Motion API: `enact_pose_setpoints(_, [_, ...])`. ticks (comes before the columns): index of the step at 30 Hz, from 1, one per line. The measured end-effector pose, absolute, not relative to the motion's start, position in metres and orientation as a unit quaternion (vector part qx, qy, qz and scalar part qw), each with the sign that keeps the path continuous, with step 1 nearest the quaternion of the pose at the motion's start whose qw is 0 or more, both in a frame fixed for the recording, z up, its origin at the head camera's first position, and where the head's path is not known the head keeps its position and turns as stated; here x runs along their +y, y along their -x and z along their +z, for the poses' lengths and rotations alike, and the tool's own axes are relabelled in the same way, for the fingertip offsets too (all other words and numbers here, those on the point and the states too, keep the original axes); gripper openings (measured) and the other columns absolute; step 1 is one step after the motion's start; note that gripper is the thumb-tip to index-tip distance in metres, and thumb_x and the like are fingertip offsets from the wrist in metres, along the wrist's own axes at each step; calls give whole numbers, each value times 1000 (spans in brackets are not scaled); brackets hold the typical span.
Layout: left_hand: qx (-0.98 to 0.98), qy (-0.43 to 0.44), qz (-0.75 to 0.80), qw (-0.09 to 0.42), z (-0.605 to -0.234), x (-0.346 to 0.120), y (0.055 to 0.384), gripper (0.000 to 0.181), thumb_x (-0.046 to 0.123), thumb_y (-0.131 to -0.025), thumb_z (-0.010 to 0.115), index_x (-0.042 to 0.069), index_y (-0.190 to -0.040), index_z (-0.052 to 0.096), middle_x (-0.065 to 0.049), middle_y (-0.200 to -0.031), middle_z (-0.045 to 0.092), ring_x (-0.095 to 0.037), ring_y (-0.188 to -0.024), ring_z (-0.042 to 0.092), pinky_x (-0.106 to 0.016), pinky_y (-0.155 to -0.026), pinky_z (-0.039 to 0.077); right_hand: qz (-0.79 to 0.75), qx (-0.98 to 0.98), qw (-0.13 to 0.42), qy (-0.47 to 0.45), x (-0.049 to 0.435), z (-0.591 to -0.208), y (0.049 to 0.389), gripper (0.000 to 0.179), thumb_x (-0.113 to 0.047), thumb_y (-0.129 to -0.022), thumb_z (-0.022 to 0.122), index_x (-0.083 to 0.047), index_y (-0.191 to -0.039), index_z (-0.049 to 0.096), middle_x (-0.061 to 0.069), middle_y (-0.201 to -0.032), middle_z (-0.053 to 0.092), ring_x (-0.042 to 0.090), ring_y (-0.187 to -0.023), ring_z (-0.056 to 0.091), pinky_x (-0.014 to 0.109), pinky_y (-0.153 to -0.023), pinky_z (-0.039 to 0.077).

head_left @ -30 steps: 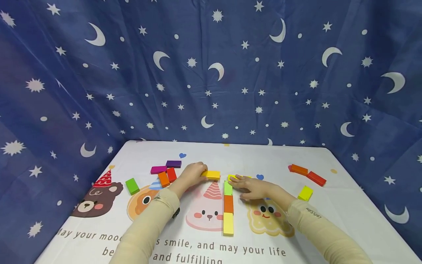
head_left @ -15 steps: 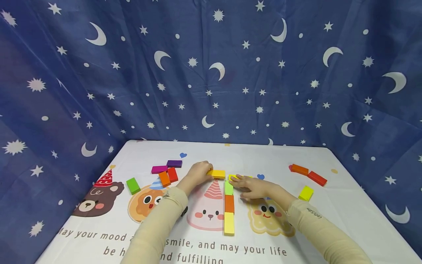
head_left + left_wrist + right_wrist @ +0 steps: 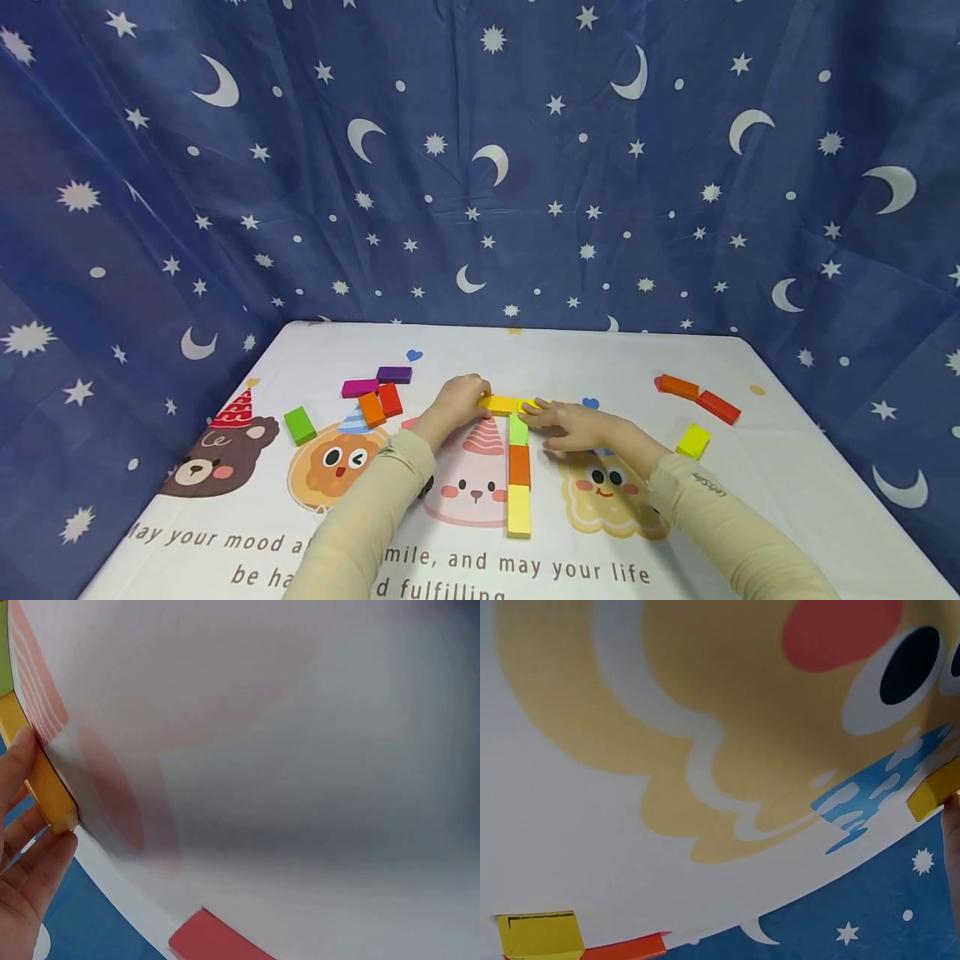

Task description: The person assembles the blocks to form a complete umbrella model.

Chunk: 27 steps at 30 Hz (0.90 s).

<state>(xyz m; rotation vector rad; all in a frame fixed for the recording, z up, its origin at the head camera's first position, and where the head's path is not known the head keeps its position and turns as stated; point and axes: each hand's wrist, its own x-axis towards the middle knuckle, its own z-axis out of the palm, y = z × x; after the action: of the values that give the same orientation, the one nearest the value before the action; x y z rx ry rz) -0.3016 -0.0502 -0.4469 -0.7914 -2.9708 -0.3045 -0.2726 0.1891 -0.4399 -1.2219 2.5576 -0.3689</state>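
Near the middle of the table, my left hand pinches an orange-yellow block between thumb and fingers; the left wrist view shows the thumb on one long side of this block. Its right end meets a bright yellow block. My right hand rests its outstretched fingers on that yellow block and hides part of it. Below the two runs a straight column: a light green block, an orange block and a pale yellow block.
Left of my hands lie purple, magenta, red, orange and green blocks. To the right are orange, red and yellow blocks. A star-patterned curtain hangs behind the white table.
My left hand has slid the orange-yellow block to the right, closing the gap to the yellow block. My right hand has stayed in place.
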Motion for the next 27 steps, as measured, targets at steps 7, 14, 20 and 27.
enact_pose_setpoints(7, [-964,239,-118,6,-445,-49,302,33,23,-77,78,7,-105,71,-6,-97,68,-19,-86,60,-34,-91,50,-132,889,146,413,190,-441,274,56,-23,-88,52,-8,-141,43,11,-150,36,37,-141,26,57,-112,25])
enact_pose_setpoints(14, [-963,235,-128,-2,-447,-49,302,35,21,-76,78,6,-107,71,-7,-99,69,-19,-88,60,-34,-92,49,-133,891,150,409,191,-444,274,57,-26,-88,52,-11,-142,42,10,-151,35,36,-141,26,58,-111,26])
enact_pose_setpoints(20, [-963,228,-142,5,-445,-48,299,34,18,-76,78,3,-106,70,-8,-101,69,-21,-91,61,-35,-94,49,-132,893,152,403,191,-442,275,58,-25,-88,52,-11,-143,40,10,-151,34,36,-142,24,58,-112,24])
enact_pose_setpoints(27, [-970,200,-137,-15,-441,-44,297,33,17,-76,78,3,-105,71,-8,-101,70,-20,-90,60,-32,-96,48,-112,894,154,406,185,-436,273,55,-28,-91,54,-10,-142,43,12,-150,36,37,-140,28,55,-111,29])
